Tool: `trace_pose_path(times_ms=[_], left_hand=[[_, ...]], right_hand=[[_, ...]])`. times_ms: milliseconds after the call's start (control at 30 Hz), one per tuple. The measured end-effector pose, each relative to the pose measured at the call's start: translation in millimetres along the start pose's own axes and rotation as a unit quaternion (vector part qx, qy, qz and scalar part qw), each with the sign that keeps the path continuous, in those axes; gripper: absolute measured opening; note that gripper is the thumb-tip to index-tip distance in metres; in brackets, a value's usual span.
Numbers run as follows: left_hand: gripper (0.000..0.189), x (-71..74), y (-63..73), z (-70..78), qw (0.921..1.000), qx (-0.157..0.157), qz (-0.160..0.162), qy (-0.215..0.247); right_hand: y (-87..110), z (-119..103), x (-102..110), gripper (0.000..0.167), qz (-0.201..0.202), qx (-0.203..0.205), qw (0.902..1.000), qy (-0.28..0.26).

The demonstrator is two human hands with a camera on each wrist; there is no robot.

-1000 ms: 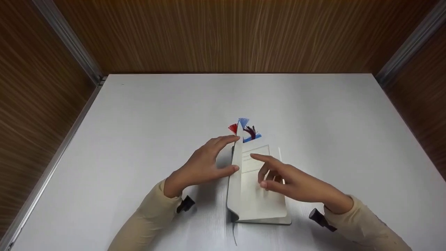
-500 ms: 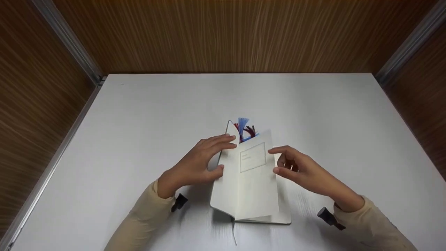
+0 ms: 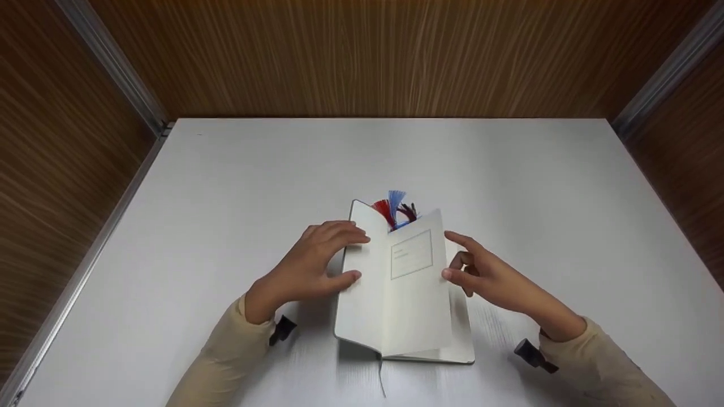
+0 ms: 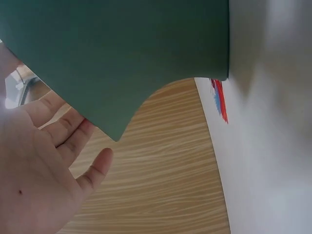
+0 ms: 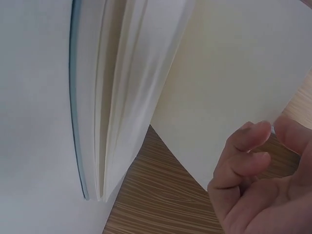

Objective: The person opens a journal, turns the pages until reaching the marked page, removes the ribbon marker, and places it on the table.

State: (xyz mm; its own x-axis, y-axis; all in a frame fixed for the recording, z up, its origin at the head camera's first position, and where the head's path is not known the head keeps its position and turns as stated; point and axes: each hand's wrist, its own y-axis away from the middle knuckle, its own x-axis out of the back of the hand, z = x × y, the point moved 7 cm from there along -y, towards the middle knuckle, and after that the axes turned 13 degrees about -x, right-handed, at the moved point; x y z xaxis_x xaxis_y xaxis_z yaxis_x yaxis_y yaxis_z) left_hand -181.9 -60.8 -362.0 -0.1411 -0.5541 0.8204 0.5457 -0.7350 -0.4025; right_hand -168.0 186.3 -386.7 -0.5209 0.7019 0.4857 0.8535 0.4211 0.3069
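A notebook [image 3: 362, 308] with a green cover [image 4: 136, 48] lies opened on the white table. Its front cover stands raised and tilted to the left. My left hand [image 3: 317, 257] rests on this cover's outer edge, fingers and thumb reaching loosely over onto the inner side. A loose-standing first page [image 3: 418, 305], printed with a box, is lifted above the pages beneath. At that page's free edge, my right hand [image 3: 492, 277] holds it, thumb in front and curled fingers [image 5: 248, 165] behind. Red tassels [image 3: 384, 210], blue tassels [image 3: 396, 198] and dark red tassels [image 3: 408, 212] stick out at the top.
A thin ribbon [image 3: 382, 379] trails from the notebook's lower end. Around it spreads the white table [image 3: 254, 169]. Wood-grain panels [image 3: 362, 56] stand at the back and sides, with metal rails [image 3: 113, 68] at the corners.
The cover has swung left from nearly upright, with my left hand moving left along with it. My right hand has shifted right from over the page to its edge. More of the printed box shows.
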Motion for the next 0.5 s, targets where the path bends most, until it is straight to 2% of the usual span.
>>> trace_pose_path(times_ms=[167,500], left_hand=[[0.043,-0.7,7.7,-3.5,1.0,0.003,0.004,-0.008],[0.042,-1.5,15.6,-6.4,0.9998,0.005,-0.001,-0.017]], right_hand=[[-1.4,3.6,-4.5,0.064,-0.038,-0.018,0.9989,-0.021],[-3.4,-4.3,-12.1,0.055,-0.076,0.006,0.9957,-0.053]])
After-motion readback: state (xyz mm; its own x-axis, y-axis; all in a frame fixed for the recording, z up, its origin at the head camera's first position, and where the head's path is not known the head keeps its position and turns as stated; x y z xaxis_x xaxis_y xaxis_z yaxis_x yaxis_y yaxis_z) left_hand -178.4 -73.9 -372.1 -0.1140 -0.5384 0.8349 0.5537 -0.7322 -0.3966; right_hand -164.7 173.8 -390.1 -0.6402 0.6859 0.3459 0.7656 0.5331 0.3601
